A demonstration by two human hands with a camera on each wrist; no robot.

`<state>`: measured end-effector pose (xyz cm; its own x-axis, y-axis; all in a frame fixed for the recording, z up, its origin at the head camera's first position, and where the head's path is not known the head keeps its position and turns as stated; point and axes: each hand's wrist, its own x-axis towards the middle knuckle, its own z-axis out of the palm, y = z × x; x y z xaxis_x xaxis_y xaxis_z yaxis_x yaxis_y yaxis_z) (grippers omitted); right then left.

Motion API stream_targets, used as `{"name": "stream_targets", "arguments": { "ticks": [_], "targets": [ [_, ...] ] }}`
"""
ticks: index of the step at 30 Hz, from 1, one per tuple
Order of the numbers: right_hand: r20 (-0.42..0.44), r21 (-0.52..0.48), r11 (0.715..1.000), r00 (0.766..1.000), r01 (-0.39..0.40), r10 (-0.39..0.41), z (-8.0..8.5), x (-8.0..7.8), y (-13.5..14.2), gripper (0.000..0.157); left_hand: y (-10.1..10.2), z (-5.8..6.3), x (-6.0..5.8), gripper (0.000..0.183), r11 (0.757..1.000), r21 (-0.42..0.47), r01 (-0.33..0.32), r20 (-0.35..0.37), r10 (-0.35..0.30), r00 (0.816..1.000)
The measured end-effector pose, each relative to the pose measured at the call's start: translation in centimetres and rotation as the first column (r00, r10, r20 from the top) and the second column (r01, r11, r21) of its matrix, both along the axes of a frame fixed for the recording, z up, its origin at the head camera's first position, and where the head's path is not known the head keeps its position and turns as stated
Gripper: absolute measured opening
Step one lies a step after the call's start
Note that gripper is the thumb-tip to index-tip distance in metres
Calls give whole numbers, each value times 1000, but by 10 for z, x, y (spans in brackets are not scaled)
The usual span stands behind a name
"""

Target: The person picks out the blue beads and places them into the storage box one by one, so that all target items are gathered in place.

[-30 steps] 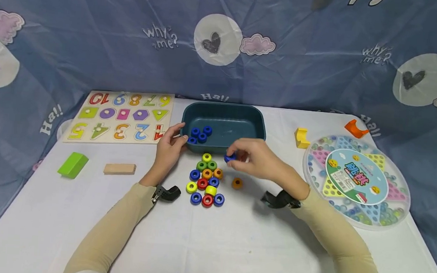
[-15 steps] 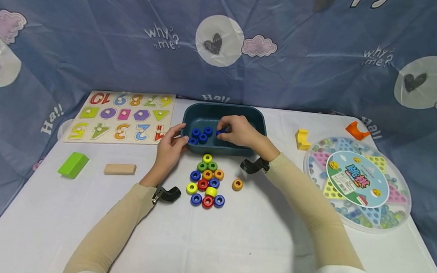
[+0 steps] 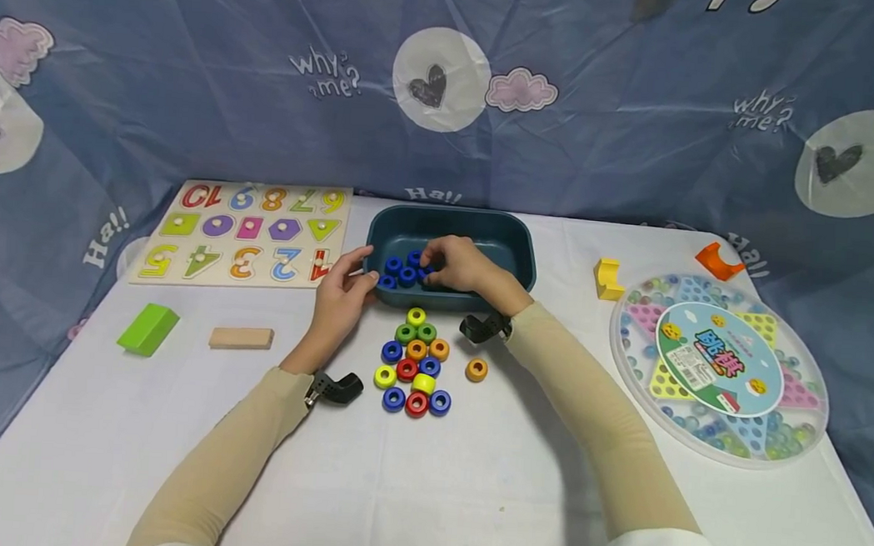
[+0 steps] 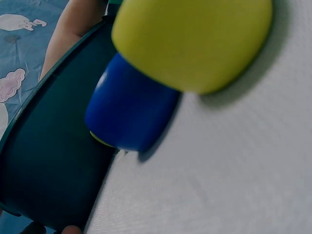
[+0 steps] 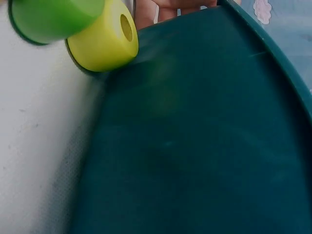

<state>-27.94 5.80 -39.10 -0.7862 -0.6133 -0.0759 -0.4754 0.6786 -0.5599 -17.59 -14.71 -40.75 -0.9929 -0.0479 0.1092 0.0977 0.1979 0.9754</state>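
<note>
A dark teal tray stands at the back middle of the table, with several blue beads in its left part. My left hand holds the tray's front left corner, thumb near the front wall and fingers along the left side. Inside the tray, my right hand pinches a blue bead beside the others, its fingertips partly covering it. The right wrist view faces the tray's front wall. In front of the tray lie yellow, green, orange, red and blue beads in close rows.
A single orange bead lies to the right of the rows. On the left are a number puzzle board, a green block and a wooden block. A round marble game, a yellow block and an orange block are on the right.
My right hand has carried a blue bead from in front of the tray over its rim, then left toward the other blue beads. My left hand has stayed at the corner.
</note>
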Motion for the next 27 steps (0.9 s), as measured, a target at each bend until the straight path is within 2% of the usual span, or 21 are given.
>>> {"name": "stream_targets", "arguments": {
  "ticks": [9,13,16,20,27],
  "targets": [
    [-21,-33,999,1000,-11,10,0,2,4,24,0,0,0,45,1000,-6,7,-6,-7,1000],
    [-42,-70,997,999,-24,22,9,9,12,25,-1,0,0,45,1000,-3,5,-6,-5,1000],
    [-62,-106,993,997,-43,37,19,23,22,27,-1,-1,-1,45,1000,0,4,-3,-4,1000],
    [-111,-166,981,991,-99,81,32,48,37,27,0,-1,0,45,1000,2,3,6,-3,1000],
    [-221,-245,953,967,-179,125,37,90,54,25,-1,0,0,46,1000,18,6,18,-6,1000]
  ]
}}
